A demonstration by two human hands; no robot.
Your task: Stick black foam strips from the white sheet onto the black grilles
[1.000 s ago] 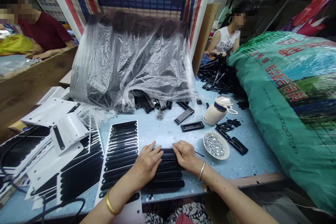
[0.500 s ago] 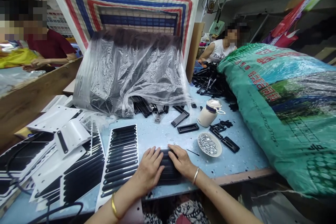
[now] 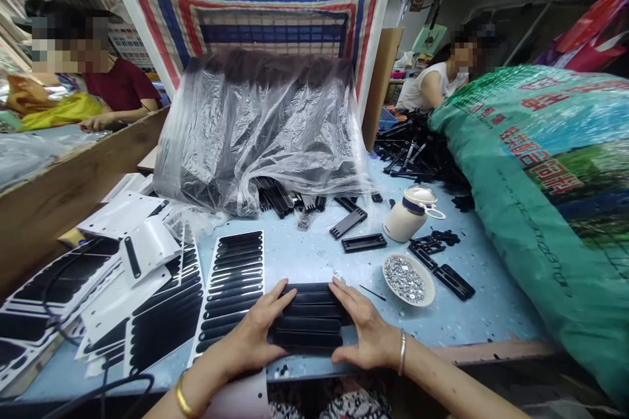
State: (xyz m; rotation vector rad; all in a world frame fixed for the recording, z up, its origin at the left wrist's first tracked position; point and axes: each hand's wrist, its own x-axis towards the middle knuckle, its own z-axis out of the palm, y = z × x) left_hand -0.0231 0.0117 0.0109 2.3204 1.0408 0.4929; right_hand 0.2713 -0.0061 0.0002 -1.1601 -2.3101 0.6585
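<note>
Several black strips (image 3: 312, 317) lie side by side as a block near the front edge of the blue table (image 3: 304, 255). My left hand (image 3: 258, 327) holds the block's left end, thumb at the near side and fingers at the far side. At the right end, my right hand (image 3: 366, 327) grips it the same way. Just left of my left hand is a white sheet with rows of black strips (image 3: 233, 275). A bowl of small metal pieces (image 3: 405, 278) stands right of my right hand, with a thin dark rod (image 3: 372, 292) between.
Plastic-covered black parts (image 3: 260, 124) stand at the back. A white jar (image 3: 405, 216) and black frames (image 3: 363, 242) are beyond the bowl. A large green sack (image 3: 521, 209) bounds the right; loose sheets (image 3: 147, 249) cover the left. Two people (image 3: 120, 88) (image 3: 432, 85) sit behind.
My hands have moved apart from the top of the block to its two ends, showing more of the strips. The camera view has shifted slightly left.
</note>
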